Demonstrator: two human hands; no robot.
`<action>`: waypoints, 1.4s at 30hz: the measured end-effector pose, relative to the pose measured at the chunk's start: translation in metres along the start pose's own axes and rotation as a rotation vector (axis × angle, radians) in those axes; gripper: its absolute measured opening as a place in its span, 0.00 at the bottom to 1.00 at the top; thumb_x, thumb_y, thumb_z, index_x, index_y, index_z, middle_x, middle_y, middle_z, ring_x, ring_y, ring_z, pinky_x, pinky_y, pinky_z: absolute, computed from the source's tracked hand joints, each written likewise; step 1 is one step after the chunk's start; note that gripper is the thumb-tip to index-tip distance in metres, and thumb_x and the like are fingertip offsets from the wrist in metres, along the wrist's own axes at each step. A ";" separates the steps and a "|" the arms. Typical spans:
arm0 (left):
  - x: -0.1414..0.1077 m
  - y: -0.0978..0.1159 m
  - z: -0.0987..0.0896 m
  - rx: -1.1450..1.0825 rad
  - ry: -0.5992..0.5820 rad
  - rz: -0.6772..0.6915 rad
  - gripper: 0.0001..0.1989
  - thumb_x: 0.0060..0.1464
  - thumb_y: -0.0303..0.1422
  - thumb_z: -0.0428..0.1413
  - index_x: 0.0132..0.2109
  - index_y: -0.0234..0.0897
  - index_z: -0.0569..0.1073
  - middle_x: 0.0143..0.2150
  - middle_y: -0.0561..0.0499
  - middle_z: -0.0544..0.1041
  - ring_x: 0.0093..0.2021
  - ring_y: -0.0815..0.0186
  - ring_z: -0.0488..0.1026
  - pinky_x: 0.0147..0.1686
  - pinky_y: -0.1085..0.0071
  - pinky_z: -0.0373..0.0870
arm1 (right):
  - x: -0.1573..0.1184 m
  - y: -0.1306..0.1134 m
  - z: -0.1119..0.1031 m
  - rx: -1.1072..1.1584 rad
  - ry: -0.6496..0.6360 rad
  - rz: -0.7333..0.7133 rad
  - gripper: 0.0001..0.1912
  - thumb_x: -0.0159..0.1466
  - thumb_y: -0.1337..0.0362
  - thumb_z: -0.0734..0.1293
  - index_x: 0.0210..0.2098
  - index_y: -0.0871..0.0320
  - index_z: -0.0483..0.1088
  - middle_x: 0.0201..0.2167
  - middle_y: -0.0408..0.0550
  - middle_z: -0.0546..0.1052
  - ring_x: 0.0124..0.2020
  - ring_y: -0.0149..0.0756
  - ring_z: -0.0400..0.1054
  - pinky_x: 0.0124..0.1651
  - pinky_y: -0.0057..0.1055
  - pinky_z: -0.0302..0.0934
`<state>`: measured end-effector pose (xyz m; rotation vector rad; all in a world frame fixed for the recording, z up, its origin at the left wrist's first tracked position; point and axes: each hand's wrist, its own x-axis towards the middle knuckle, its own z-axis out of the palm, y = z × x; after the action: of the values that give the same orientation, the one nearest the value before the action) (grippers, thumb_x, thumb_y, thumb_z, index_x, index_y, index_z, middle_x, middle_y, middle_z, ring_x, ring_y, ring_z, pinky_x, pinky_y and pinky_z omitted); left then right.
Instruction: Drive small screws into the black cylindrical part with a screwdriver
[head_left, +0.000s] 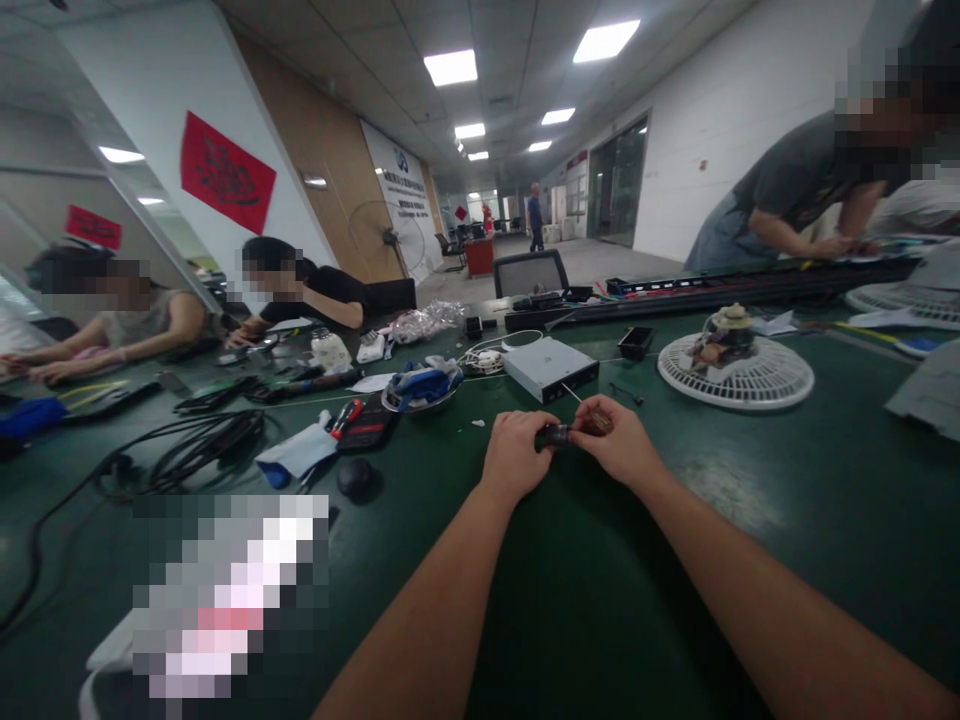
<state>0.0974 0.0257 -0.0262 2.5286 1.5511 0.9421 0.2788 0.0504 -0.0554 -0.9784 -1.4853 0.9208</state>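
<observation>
Near the middle of the green table [420, 600], my left hand [517, 455] is closed around a small dark cylindrical part [555, 436]. My right hand [613, 440] is closed on a slim tool with a brownish handle [598, 422]; its thin light shaft points up and to the left. The fingertips of my right hand also meet the right end of the dark part. Just beyond both hands lies a grey metal box [550, 366] with a black front.
A white fan grille [735, 375] with a motor lies at the right. Black cables [195, 450], a mouse [358, 480], a blue-and-white cloth [300, 450] and a bowl [420, 400] are on the left. People sit at the left; another leans over the table at the right.
</observation>
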 end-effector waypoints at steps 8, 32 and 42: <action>0.000 -0.001 0.001 -0.009 0.021 -0.007 0.14 0.51 0.24 0.60 0.45 0.44 0.75 0.45 0.54 0.80 0.49 0.60 0.73 0.54 0.60 0.62 | 0.003 0.003 0.000 0.021 0.000 0.035 0.16 0.50 0.66 0.76 0.35 0.56 0.69 0.29 0.42 0.78 0.31 0.35 0.74 0.38 0.33 0.67; -0.001 -0.003 0.005 0.028 -0.024 0.005 0.13 0.53 0.31 0.61 0.47 0.44 0.75 0.41 0.51 0.79 0.45 0.59 0.74 0.51 0.60 0.64 | -0.003 -0.007 0.002 0.013 -0.039 0.024 0.14 0.52 0.66 0.75 0.37 0.57 0.71 0.30 0.44 0.80 0.33 0.37 0.76 0.40 0.34 0.69; 0.000 -0.003 0.005 -0.008 0.021 0.006 0.13 0.51 0.26 0.59 0.45 0.43 0.73 0.41 0.53 0.78 0.46 0.60 0.73 0.52 0.61 0.64 | 0.003 0.005 0.001 0.106 -0.003 0.045 0.18 0.49 0.65 0.77 0.36 0.56 0.68 0.31 0.46 0.80 0.34 0.38 0.76 0.41 0.35 0.69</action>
<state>0.0973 0.0285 -0.0316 2.5277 1.5431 0.9767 0.2785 0.0547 -0.0591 -0.9358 -1.4071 1.0232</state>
